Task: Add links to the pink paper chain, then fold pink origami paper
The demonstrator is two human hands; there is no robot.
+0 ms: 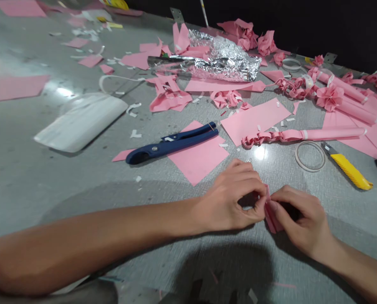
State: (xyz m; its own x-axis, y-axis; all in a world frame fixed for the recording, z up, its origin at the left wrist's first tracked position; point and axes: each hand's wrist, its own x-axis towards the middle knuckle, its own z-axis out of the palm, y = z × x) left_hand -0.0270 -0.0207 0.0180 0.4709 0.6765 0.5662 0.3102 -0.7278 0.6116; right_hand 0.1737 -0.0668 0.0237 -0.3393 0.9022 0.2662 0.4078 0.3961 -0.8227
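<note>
A small folded piece of pink paper [272,219] is pinched between my two hands above the grey table. My left hand [233,198] grips its upper left edge with thumb and forefinger, the other fingers curled. From the right, my right hand [302,219] pinches the same paper, thumb on its near face. Part of the paper is hidden behind my fingers. Beyond my left hand, a square pink sheet [196,162] lies flat, with a dark blue stapler-like tool [176,143] resting partly across it.
A yellow box cutter [350,169] and a tape roll [310,156] lie to the right. Behind them is a twisted pink paper stem [321,134]. Crumpled foil [229,55] and pink paper flowers [330,97] sit at the back. A white packet [83,122] lies left.
</note>
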